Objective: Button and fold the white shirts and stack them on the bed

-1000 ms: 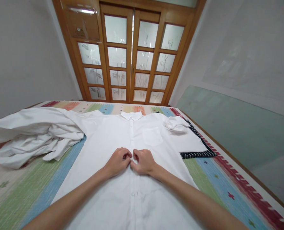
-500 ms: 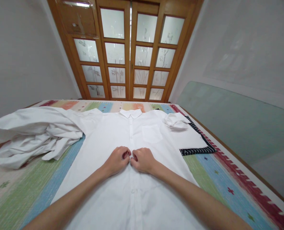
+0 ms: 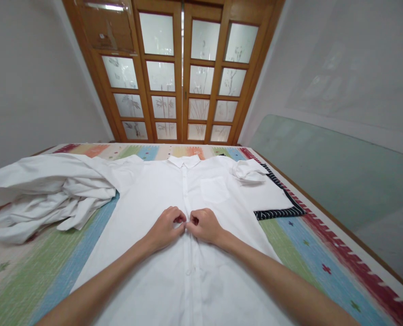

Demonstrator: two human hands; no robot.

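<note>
A white collared shirt lies front up and spread out, its collar away from me and a chest pocket on its right side. My left hand pinches the button placket from the left at about mid-shirt. From the right, my right hand pinches the same strip, and the fingertips of both hands meet there. Whatever small button sits between them is hidden by the fingers. Lower on the placket, a button shows.
Crumpled white cloth is heaped on the left. Black cloth with white stripes shows under the shirt's right sleeve. A striped, colourful cover lies beneath everything. Beyond stand wooden doors with glass panes; a pale green panel lines the right wall.
My hands have drawn slightly closer, so the fingertips now touch at the placket, which is lifted a little there. The whole view has shifted slightly.
</note>
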